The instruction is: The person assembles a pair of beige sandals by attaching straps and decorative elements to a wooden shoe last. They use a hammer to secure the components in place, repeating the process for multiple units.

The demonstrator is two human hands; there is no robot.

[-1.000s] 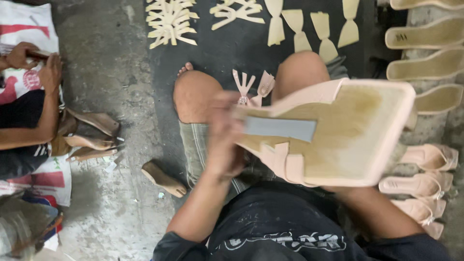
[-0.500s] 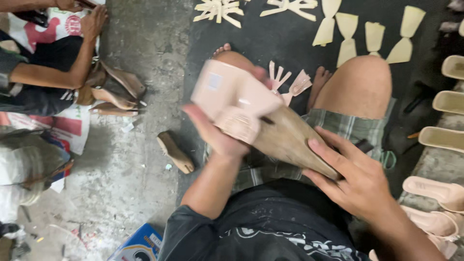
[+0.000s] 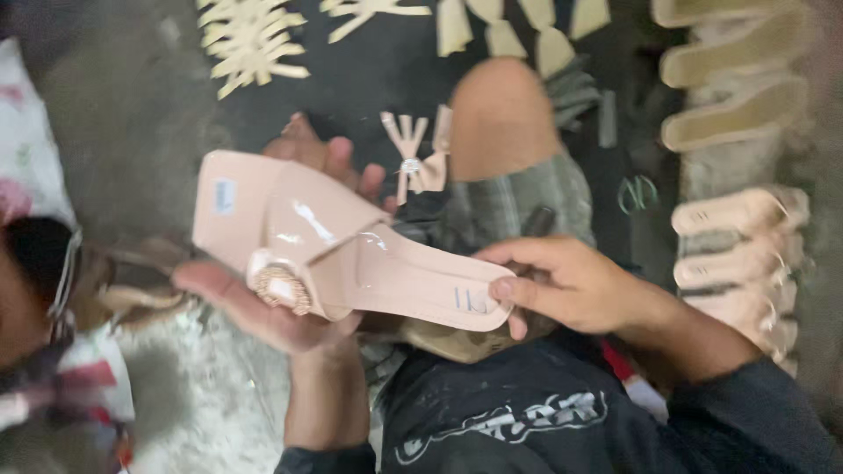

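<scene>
Now, as we see it:
Sandal: pale pink glossy heeled sandal [image 3: 351,263], held over our lap, strap and round gold buckle already on.
Left hand [image 3: 263,307]: open palm cupping the toe end.
Right hand [image 3: 562,285]: fingers pinching the heel end.
Left to do: nothing visibly unfinished, we judge.
Floor: more pink sandals [image 3: 738,254] lined up at right.

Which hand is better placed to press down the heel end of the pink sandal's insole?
Right. The right hand already pinches the heel end of the pink sandal; the left hand cradles the toe end underneath, beside the round buckle.
</scene>
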